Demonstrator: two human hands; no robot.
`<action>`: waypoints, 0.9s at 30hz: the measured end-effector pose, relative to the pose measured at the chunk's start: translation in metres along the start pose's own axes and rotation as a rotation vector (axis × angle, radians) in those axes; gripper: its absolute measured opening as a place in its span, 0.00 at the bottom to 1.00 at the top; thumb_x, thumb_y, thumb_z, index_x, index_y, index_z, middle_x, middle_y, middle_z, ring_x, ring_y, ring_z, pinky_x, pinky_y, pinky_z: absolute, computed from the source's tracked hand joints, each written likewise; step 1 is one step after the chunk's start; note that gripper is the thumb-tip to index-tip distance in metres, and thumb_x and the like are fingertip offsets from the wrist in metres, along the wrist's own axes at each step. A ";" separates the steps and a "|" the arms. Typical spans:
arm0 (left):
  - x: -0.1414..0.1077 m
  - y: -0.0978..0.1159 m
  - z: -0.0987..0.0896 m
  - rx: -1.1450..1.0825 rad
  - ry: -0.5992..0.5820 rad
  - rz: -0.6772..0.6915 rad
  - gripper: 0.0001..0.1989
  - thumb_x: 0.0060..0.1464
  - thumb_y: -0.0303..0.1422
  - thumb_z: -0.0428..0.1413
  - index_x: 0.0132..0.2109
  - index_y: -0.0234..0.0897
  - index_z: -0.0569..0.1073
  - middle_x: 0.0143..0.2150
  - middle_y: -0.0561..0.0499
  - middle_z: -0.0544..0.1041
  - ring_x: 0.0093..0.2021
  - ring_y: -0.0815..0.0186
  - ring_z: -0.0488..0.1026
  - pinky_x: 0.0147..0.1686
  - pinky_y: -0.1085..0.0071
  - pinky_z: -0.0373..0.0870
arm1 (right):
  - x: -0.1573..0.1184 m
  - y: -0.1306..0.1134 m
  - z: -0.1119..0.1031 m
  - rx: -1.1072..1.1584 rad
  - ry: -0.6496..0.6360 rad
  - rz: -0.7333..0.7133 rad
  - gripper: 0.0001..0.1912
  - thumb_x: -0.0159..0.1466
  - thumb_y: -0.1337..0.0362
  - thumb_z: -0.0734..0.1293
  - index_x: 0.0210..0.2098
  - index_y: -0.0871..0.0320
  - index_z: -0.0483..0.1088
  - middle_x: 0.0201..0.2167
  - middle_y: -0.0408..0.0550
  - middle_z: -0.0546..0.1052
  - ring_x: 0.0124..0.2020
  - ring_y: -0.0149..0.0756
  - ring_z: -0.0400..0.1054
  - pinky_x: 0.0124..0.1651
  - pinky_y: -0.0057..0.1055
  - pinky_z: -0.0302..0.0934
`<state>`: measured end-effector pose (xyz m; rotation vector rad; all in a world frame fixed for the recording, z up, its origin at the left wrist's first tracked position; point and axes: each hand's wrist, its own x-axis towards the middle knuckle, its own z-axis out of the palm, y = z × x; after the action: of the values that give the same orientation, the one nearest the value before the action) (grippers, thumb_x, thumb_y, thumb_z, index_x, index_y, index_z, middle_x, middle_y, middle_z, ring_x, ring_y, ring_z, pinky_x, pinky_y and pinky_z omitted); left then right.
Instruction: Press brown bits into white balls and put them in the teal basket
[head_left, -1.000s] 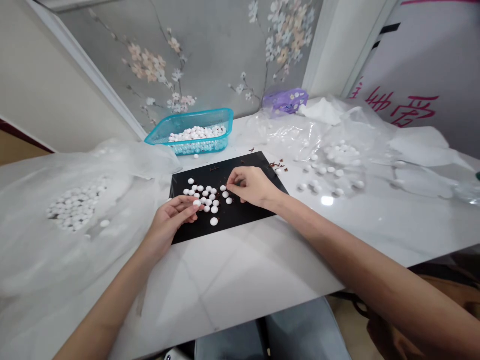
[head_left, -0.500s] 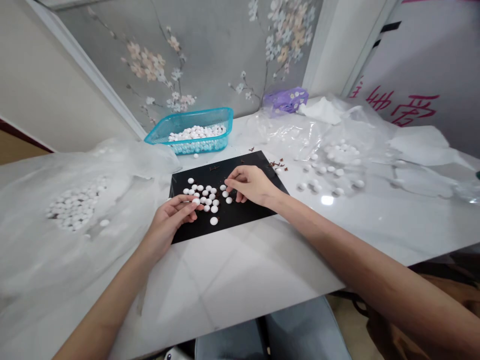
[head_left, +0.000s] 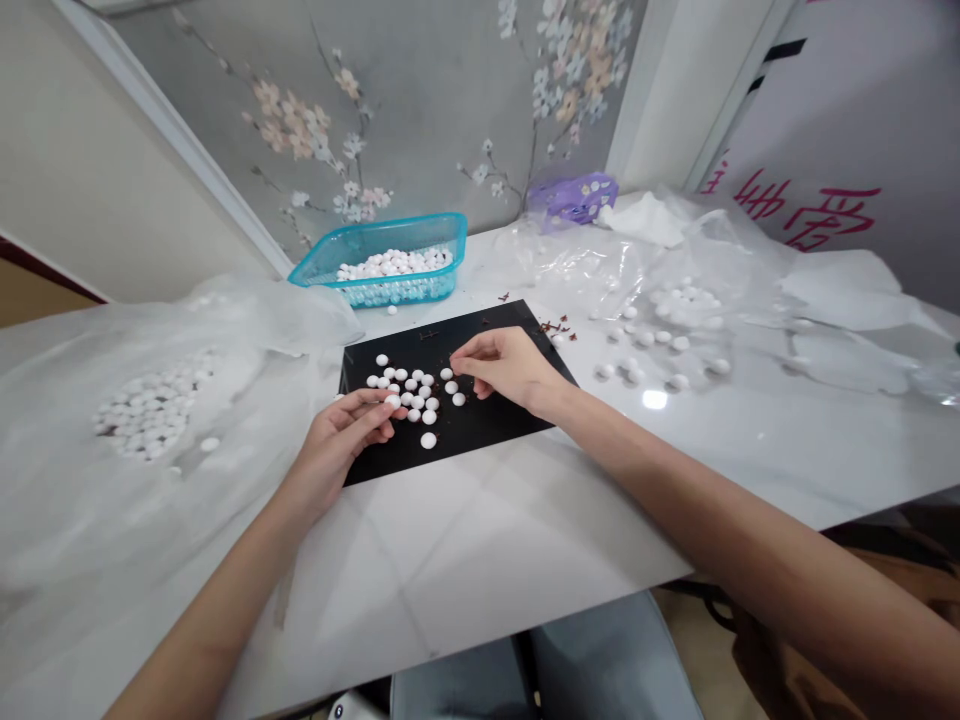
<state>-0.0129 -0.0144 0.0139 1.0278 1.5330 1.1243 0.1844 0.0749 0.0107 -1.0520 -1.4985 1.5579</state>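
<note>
Several small white round pieces (head_left: 428,440) lie on a black board (head_left: 480,430) on the white table. My left hand (head_left: 349,432) is at the board's left side, its thumb and fingertips closed on one white piece (head_left: 392,402). Over the middle of the board, my right hand (head_left: 504,368) has its thumb and forefinger pinched together beside a few white pieces; whatever is between the fingertips is too small to make out. Small brown bits (head_left: 428,334) are scattered at the board's back.
A blue basket (head_left: 379,238) of white pieces stands behind the board. Plastic sheeting (head_left: 247,310) with a white pile lies left. On the right are clear plastic (head_left: 592,255), more white pieces (head_left: 679,343) and a purple bag (head_left: 574,200). Brown bits lie beside the board.
My right hand's lower fingers have curled in a little and the hand has shifted very slightly. My left hand keeps its place with the white piece.
</note>
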 end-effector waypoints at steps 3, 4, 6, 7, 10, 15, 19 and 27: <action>-0.004 -0.001 0.008 -0.035 -0.023 -0.022 0.14 0.44 0.39 0.62 0.38 0.37 0.77 0.36 0.47 0.77 0.28 0.72 0.69 0.31 0.75 0.69 | -0.005 -0.002 0.008 -0.070 -0.024 -0.140 0.03 0.57 0.69 0.65 0.29 0.63 0.68 0.21 0.40 0.70 0.14 0.19 0.59 0.15 0.18 0.56; -0.006 -0.001 0.011 -0.040 -0.044 -0.035 0.14 0.44 0.39 0.62 0.38 0.37 0.77 0.36 0.47 0.77 0.28 0.71 0.69 0.31 0.75 0.70 | -0.007 -0.002 0.011 -0.079 -0.043 -0.183 0.04 0.58 0.67 0.65 0.29 0.62 0.68 0.23 0.40 0.70 0.14 0.19 0.58 0.15 0.18 0.55; -0.008 -0.001 0.017 -0.049 -0.092 -0.062 0.14 0.43 0.38 0.63 0.39 0.37 0.78 0.35 0.47 0.77 0.28 0.71 0.69 0.32 0.74 0.71 | -0.012 0.000 0.017 -0.106 -0.084 -0.278 0.05 0.59 0.65 0.64 0.31 0.61 0.68 0.27 0.41 0.71 0.18 0.20 0.59 0.18 0.18 0.56; -0.009 -0.001 0.019 -0.057 -0.112 -0.071 0.14 0.43 0.37 0.63 0.39 0.38 0.78 0.35 0.48 0.77 0.28 0.71 0.69 0.33 0.74 0.71 | -0.014 0.001 0.020 -0.125 -0.101 -0.340 0.05 0.59 0.65 0.64 0.31 0.61 0.68 0.28 0.41 0.71 0.20 0.21 0.61 0.21 0.19 0.57; -0.010 0.000 0.020 -0.091 -0.145 -0.066 0.12 0.44 0.37 0.63 0.37 0.39 0.78 0.34 0.49 0.77 0.29 0.73 0.69 0.33 0.76 0.70 | -0.018 0.006 0.025 -0.192 -0.130 -0.566 0.05 0.61 0.66 0.62 0.31 0.60 0.67 0.30 0.42 0.71 0.28 0.24 0.63 0.29 0.21 0.60; -0.008 -0.001 0.017 -0.102 -0.167 -0.055 0.08 0.45 0.36 0.62 0.33 0.38 0.78 0.33 0.49 0.77 0.29 0.72 0.69 0.33 0.77 0.69 | -0.018 0.009 0.025 -0.287 -0.195 -0.704 0.03 0.62 0.69 0.60 0.31 0.60 0.65 0.30 0.43 0.68 0.29 0.25 0.61 0.32 0.23 0.58; -0.007 -0.002 0.017 -0.099 -0.163 -0.058 0.08 0.45 0.37 0.62 0.32 0.38 0.78 0.32 0.50 0.77 0.29 0.72 0.69 0.33 0.77 0.68 | -0.018 0.008 0.023 -0.302 -0.208 -0.712 0.04 0.62 0.70 0.59 0.31 0.59 0.64 0.31 0.44 0.68 0.29 0.26 0.61 0.32 0.23 0.57; -0.008 -0.002 0.016 -0.117 -0.164 -0.051 0.08 0.44 0.37 0.63 0.30 0.38 0.78 0.29 0.52 0.75 0.28 0.73 0.67 0.32 0.76 0.67 | -0.020 0.008 0.022 -0.309 -0.241 -0.707 0.03 0.61 0.69 0.60 0.32 0.60 0.64 0.31 0.44 0.68 0.27 0.25 0.60 0.30 0.23 0.57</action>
<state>0.0042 -0.0197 0.0111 0.9712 1.3406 1.0553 0.1726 0.0468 0.0044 -0.3996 -2.0350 0.9872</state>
